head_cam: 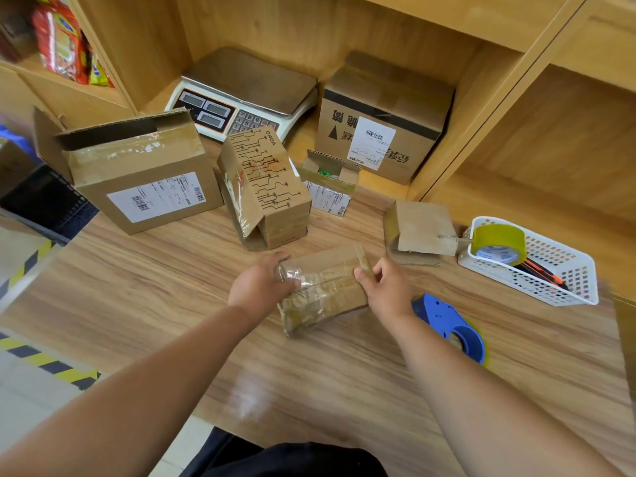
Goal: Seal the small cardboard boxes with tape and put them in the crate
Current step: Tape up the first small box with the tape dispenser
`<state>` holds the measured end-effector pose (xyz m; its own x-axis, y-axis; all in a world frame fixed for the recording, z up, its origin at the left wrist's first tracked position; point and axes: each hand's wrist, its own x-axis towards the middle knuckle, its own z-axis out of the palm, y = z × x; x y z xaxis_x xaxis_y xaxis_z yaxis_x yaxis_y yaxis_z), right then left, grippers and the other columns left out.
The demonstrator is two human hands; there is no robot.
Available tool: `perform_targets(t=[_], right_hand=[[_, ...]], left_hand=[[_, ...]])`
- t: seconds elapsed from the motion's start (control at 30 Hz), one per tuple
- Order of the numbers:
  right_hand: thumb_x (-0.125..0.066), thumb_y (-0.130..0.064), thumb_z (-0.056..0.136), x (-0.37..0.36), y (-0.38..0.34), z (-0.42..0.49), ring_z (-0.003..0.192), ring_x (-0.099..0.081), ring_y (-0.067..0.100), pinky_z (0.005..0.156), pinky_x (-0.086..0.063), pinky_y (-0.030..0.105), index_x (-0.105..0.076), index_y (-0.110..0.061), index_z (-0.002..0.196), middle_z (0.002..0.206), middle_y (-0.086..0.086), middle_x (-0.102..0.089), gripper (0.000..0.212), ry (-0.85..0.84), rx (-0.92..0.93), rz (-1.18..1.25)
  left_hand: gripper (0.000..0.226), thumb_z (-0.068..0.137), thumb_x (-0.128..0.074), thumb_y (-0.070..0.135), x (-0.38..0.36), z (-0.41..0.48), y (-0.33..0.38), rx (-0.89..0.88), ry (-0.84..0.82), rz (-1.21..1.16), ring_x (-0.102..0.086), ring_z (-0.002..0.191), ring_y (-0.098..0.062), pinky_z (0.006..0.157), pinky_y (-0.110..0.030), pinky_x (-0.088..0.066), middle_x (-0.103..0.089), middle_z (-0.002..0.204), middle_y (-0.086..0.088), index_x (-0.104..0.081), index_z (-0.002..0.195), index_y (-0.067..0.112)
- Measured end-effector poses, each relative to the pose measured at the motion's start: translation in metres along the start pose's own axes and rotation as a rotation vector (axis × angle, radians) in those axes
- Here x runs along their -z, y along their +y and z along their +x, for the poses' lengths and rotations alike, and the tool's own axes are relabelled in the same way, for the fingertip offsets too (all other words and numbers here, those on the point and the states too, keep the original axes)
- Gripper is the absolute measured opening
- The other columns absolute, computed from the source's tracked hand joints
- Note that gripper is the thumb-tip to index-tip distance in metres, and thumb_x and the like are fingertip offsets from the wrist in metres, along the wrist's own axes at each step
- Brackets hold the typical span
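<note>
Your left grip (262, 288) clasps the small cardboard box (328, 271) at its left end; right grip (389, 291) pinches its right end, box apparently on the bench (165, 304).

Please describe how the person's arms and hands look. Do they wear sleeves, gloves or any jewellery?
The left forearm and the right forearm are bare up to the frame edge; no sleeves show. The left hand and the right hand wear no gloves, and no watch, ring or bracelet is visible. Only a dark garment shows at the bottom edge.
</note>
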<state>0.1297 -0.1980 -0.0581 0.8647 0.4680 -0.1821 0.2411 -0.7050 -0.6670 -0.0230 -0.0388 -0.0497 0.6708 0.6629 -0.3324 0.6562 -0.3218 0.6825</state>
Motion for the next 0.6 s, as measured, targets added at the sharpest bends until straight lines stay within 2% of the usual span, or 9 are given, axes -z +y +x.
perform_targets(t=[0.07, 0.13, 0.2, 0.27, 0.33, 0.4, 0.47, 0.6], right_hand=[[-0.061, -0.043, 0.088, -0.005, -0.006, -0.010, 0.066, -0.045, 0.016, 0.051, -0.032, 0.029, -0.044, -0.014, 0.077, 0.070, -0.003, -0.047, 0.036, 0.054, -0.058, -0.066], [-0.059, -0.050, 0.085, -0.011, -0.015, -0.015, 0.081, -0.054, 0.019, 0.058, -0.039, 0.028, -0.050, -0.015, 0.095, 0.088, -0.003, -0.055, 0.038, 0.103, -0.098, -0.121], [-0.058, -0.062, 0.080, -0.017, -0.027, -0.015, 0.103, -0.057, 0.022, 0.073, -0.045, 0.030, -0.047, -0.014, 0.121, 0.116, -0.001, -0.056, 0.064, 0.085, -0.135, -0.165], [-0.055, -0.073, 0.075, -0.023, -0.035, -0.011, 0.114, -0.056, 0.026, 0.076, -0.043, 0.032, -0.038, -0.012, 0.134, 0.129, 0.003, -0.054, 0.086, 0.029, -0.169, -0.242], [-0.052, -0.078, 0.072, -0.026, -0.040, -0.008, 0.113, -0.057, 0.028, 0.073, -0.041, 0.032, -0.036, -0.009, 0.135, 0.129, 0.007, -0.056, 0.095, -0.019, -0.192, -0.326], [-0.051, -0.079, 0.072, -0.027, -0.040, -0.006, 0.108, -0.060, 0.030, 0.070, -0.041, 0.033, -0.040, -0.008, 0.128, 0.122, 0.009, -0.060, 0.091, -0.039, -0.198, -0.362], [-0.051, -0.077, 0.074, -0.027, -0.039, -0.004, 0.106, -0.061, 0.030, 0.067, -0.040, 0.032, -0.042, -0.008, 0.125, 0.118, 0.009, -0.063, 0.086, -0.043, -0.209, -0.358], [-0.047, -0.068, 0.084, -0.023, -0.036, -0.002, 0.115, -0.057, 0.028, 0.071, -0.040, 0.033, -0.040, -0.012, 0.136, 0.126, 0.007, -0.060, 0.077, -0.038, -0.219, -0.318]], left_hand=[[0.072, 0.082, -0.071, 0.035, -0.004, -0.002, 0.004, 0.052, 0.117, -0.015, -0.052, 0.117, -0.020, 0.091, -0.033, -0.044, -0.051, 0.136, 0.001, -0.036, 0.143, 0.023], [0.088, 0.080, -0.071, 0.038, -0.013, -0.004, 0.010, 0.142, 0.175, -0.082, -0.039, 0.132, -0.023, 0.103, -0.038, -0.037, -0.037, 0.147, -0.005, -0.021, 0.148, 0.014], [0.108, 0.075, -0.075, 0.047, -0.023, -0.007, 0.020, 0.245, 0.173, -0.187, -0.027, 0.140, -0.022, 0.111, -0.039, -0.030, -0.024, 0.154, -0.007, -0.007, 0.151, 0.010], [0.120, 0.070, -0.075, 0.055, -0.032, -0.008, 0.026, 0.323, 0.158, -0.253, -0.028, 0.141, -0.024, 0.109, -0.039, -0.032, -0.021, 0.157, -0.006, 0.001, 0.151, 0.011], [0.121, 0.069, -0.072, 0.061, -0.039, -0.008, 0.029, 0.358, 0.158, -0.253, -0.036, 0.137, -0.027, 0.102, -0.041, -0.038, -0.023, 0.156, -0.006, 0.003, 0.151, 0.013], [0.120, 0.069, -0.069, 0.064, -0.041, -0.007, 0.029, 0.363, 0.173, -0.213, -0.042, 0.132, -0.030, 0.096, -0.041, -0.042, -0.026, 0.155, -0.006, 0.002, 0.151, 0.015], [0.114, 0.073, -0.070, 0.059, -0.043, -0.007, 0.028, 0.367, 0.190, -0.200, -0.044, 0.130, -0.032, 0.095, -0.041, -0.043, -0.028, 0.155, -0.006, 0.000, 0.151, 0.015], [0.099, 0.079, -0.071, 0.047, -0.045, -0.007, 0.028, 0.373, 0.224, -0.296, -0.042, 0.132, -0.033, 0.100, -0.042, -0.040, -0.033, 0.152, -0.006, -0.010, 0.150, 0.014]])
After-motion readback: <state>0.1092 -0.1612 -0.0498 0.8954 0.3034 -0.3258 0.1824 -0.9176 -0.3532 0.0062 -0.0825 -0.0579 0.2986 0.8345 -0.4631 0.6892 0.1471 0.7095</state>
